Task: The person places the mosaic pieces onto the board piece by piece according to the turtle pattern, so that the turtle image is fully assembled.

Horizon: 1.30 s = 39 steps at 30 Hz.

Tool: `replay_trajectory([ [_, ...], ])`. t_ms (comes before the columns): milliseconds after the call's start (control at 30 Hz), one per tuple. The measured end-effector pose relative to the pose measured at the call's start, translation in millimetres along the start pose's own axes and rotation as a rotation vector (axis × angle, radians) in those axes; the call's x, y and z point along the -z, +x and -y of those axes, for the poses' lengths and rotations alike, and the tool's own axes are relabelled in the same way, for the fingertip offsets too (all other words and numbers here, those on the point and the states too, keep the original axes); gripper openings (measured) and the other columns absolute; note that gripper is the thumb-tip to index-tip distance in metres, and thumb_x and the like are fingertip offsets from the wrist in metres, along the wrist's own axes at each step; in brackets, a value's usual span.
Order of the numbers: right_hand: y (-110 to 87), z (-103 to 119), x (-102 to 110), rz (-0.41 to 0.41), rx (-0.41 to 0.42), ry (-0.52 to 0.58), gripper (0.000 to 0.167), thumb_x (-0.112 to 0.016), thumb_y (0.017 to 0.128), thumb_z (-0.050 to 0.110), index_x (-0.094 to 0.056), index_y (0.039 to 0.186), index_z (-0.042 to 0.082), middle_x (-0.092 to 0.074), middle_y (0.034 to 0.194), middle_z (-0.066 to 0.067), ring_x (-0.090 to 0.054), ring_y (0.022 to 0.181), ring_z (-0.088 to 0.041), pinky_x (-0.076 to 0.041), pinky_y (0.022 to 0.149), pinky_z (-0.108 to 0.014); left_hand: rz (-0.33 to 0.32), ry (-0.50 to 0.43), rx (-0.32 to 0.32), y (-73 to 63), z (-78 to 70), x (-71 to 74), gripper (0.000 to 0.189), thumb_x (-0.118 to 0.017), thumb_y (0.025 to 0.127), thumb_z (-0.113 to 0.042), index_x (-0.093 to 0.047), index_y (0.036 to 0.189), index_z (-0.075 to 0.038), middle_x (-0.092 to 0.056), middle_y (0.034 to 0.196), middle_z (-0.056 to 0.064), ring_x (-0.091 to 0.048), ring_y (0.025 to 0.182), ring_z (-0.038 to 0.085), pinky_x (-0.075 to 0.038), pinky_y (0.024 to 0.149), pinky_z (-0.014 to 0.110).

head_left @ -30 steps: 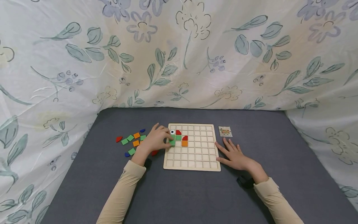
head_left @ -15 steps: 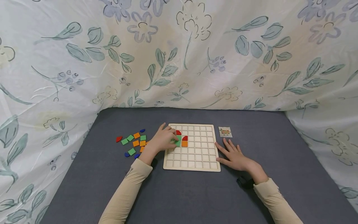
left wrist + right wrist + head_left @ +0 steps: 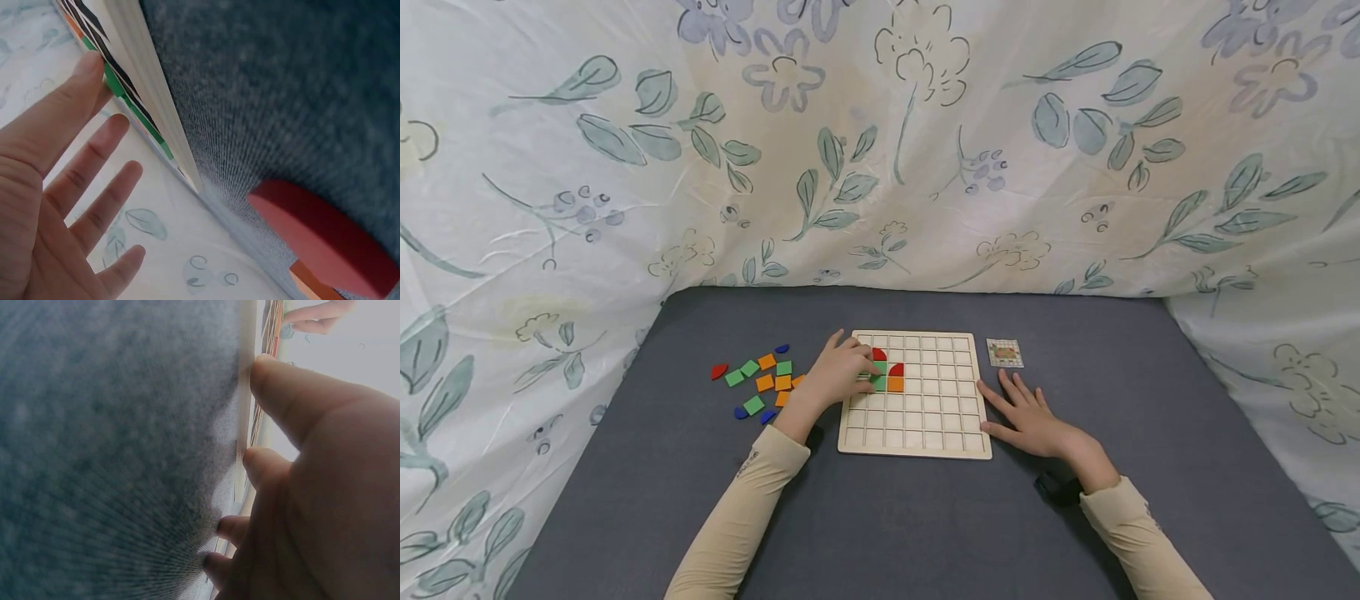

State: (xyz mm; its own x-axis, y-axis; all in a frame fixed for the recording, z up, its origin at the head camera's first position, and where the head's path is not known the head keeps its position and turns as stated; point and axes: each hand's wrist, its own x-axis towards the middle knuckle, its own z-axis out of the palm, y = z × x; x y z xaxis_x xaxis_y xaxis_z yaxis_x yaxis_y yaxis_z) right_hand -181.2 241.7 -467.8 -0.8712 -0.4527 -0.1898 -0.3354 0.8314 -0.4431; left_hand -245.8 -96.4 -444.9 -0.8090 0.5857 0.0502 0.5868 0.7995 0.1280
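Observation:
A pale wooden grid board lies on the dark cloth. My left hand reaches over its left edge, thumb and index finger pinching a green square tile at the board. In the left wrist view the thumb tip meets the green tile, while the other fingers of the left hand stay spread. Around that spot are red quarter-round tiles and an orange square tile. My right hand lies with fingers spread, thumb and index fingertips at the board's right edge.
Left of the board lie loose tiles: several orange squares, green squares, blue pieces and a red piece. A small printed card is at the board's upper right. Floral fabric rises behind the table.
My left hand has moved slightly right over the board, and a green tile now shows beside the orange one. Loose tiles at the left came into view. The right hand stays put.

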Motion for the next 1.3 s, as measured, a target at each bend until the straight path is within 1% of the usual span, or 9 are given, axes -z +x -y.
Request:
replay_trajectory([
  [100, -0.7, 0, 0, 0.0, 0.001, 0.001, 0.071, -0.048, 0.092, 0.049, -0.021, 0.149, 0.016, -0.002, 0.153, -0.024, 0.003, 0.138, -0.047, 0.002, 0.103, -0.07, -0.005, 0.002, 0.0, -0.6, 0.5, -1.5, 0.027, -0.074, 0.077, -0.036, -0.073, 0.103, -0.029, -0.064, 0.108, -0.007, -0.05, 0.109, 0.018, -0.016, 0.112, 0.054],
  [233, -0.7, 0, 0, 0.0, 0.004, -0.001, 0.07, -0.048, 0.092, 0.049, -0.021, 0.149, 0.016, -0.002, 0.153, -0.024, 0.003, 0.138, -0.047, 0.002, 0.102, -0.07, -0.008, -0.02, 0.0, -3.0, 1.5, -0.8, 0.027, -0.073, 0.077, -0.037, -0.073, 0.103, -0.029, -0.063, 0.111, -0.005, -0.05, 0.111, 0.02, -0.017, 0.111, 0.054],
  [333, -0.5, 0, 0, 0.0, 0.004, -0.002, 0.071, -0.048, 0.092, 0.049, -0.021, 0.149, 0.016, -0.002, 0.153, -0.024, 0.003, 0.138, -0.047, 0.002, 0.102, -0.07, -0.008, -0.032, 0.015, -6.6, 3.6, 1.4, 0.026, -0.073, 0.078, -0.037, -0.073, 0.102, -0.028, -0.064, 0.111, -0.002, -0.051, 0.111, 0.021, -0.017, 0.111, 0.056],
  [433, -0.5, 1, 0, -0.002, 0.002, 0.001, 0.071, -0.048, 0.092, 0.05, -0.021, 0.149, 0.016, -0.002, 0.153, -0.024, 0.003, 0.138, -0.047, 0.002, 0.102, -0.07, -0.015, -0.027, 0.042, -11.1, 8.0, 3.0, 0.027, -0.072, 0.078, -0.037, -0.073, 0.103, -0.028, -0.064, 0.111, -0.001, -0.051, 0.111, 0.022, -0.017, 0.11, 0.057],
  [700, -0.8, 1, 0, -0.005, 0.005, -0.006, 0.071, -0.048, 0.092, 0.049, -0.021, 0.149, 0.017, -0.002, 0.153, -0.024, 0.003, 0.138, -0.047, 0.001, 0.103, -0.07, -0.054, -0.054, 0.104, -25.0, 26.7, 6.4, 0.029, -0.074, 0.077, -0.035, -0.073, 0.104, -0.024, -0.064, 0.1, -0.003, -0.052, 0.105, 0.023, -0.019, 0.109, 0.059],
  [867, -0.2, -2, -2, -0.004, 0.015, 0.003, 0.07, -0.048, 0.093, 0.048, -0.02, 0.149, 0.018, -0.002, 0.153, -0.024, 0.004, 0.138, -0.047, 0.002, 0.102, -0.07, -0.04, -0.083, 0.163, -35.5, 39.8, 12.2, 0.033, -0.074, 0.077, -0.034, -0.071, 0.108, -0.023, -0.063, 0.101, -0.002, -0.051, 0.106, 0.024, -0.017, 0.109, 0.059],
  [1067, -0.7, -1, -2, -0.032, 0.039, 0.029, 0.069, -0.051, 0.093, 0.044, -0.022, 0.149, 0.016, -0.004, 0.151, -0.027, 0.002, 0.137, -0.049, 0.001, 0.1, -0.072, -0.066, -0.094, 0.198, -49.5, 57.0, 16.9, 0.031, -0.073, 0.079, -0.032, -0.072, 0.107, -0.021, -0.062, 0.1, 0.001, -0.051, 0.105, 0.026, -0.018, 0.108, 0.06],
  [1300, -2.0, 1, 0, -0.018, 0.02, 0.014, 0.07, -0.05, 0.092, 0.045, -0.022, 0.149, 0.015, -0.003, 0.152, -0.025, 0.002, 0.138, -0.047, 0.0, 0.102, -0.07, -0.047, -0.11, 0.253, -63.9, 76.3, 18.7, 0.029, -0.071, 0.081, -0.032, -0.072, 0.107, -0.02, -0.062, 0.103, 0.002, -0.05, 0.108, 0.029, -0.014, 0.108, 0.062],
])
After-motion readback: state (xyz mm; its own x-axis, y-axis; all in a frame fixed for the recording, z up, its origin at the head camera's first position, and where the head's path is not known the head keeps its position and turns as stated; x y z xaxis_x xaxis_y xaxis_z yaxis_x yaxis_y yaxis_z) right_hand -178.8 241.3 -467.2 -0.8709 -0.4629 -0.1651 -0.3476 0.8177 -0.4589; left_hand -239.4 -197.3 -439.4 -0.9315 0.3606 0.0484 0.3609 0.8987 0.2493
